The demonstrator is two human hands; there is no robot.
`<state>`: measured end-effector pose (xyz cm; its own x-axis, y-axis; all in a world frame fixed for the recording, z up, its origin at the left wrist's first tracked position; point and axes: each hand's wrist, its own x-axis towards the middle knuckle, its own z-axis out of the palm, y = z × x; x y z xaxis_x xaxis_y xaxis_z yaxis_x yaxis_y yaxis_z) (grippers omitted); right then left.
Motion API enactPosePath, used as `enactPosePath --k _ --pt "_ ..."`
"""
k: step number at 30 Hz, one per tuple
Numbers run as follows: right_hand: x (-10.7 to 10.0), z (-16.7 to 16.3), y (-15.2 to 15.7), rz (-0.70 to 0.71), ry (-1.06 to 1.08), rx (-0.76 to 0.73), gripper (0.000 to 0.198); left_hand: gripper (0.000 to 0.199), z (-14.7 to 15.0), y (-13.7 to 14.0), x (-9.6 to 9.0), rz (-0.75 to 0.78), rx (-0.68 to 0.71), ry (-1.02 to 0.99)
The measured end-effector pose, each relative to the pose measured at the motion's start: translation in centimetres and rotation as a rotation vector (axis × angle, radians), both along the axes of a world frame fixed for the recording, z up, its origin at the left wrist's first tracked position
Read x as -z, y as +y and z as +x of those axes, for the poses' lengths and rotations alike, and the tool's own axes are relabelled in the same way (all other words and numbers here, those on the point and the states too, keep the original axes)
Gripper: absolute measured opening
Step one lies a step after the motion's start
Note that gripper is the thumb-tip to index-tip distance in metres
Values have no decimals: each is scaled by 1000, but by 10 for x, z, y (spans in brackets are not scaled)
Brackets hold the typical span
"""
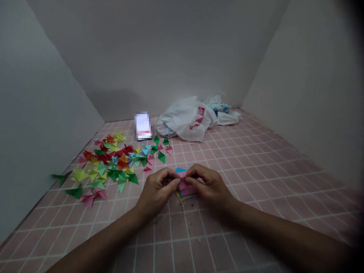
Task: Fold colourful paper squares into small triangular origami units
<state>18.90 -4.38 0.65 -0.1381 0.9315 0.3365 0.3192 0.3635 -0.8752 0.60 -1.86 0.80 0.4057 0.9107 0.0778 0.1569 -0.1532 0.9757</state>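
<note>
Between my two hands is a small piece of pink origami paper (182,175), pinched from both sides. My left hand (161,186) has thumb and forefinger closed on its left edge. On the other side my right hand (205,185) grips it the same way, thumb below and fingers above. Fingers cover much of the paper, so its folds are hard to make out. Just under the hands lies a stack of coloured paper sheets (184,197), with blue, yellow and pink edges showing.
Many folded paper figures (109,163) in red, green, yellow, pink and blue spread over the left side of the pink checked surface (256,170). A phone with a lit, blurred screen (143,126) leans behind them. White plastic bags (186,117) lie at the back, before the wall.
</note>
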Motion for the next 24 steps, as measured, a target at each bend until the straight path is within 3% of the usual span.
enactPosePath --k 5,11,13,17,24 --pt "2 0 -1 66 -54 -5 11 9 1 0 1 28 34 20" --pt "7 -1 1 168 -104 -73 9 6 1 -1 1 172 -2 87" --pt "7 -1 0 140 -101 -70 10 8 2 -4 1 234 -10 92" --pt "6 -1 -3 53 -47 -18 9 31 4 -9 4 309 -40 70" --pt "5 -4 -5 -180 259 -11 10 32 2 -7 7 441 -116 102"
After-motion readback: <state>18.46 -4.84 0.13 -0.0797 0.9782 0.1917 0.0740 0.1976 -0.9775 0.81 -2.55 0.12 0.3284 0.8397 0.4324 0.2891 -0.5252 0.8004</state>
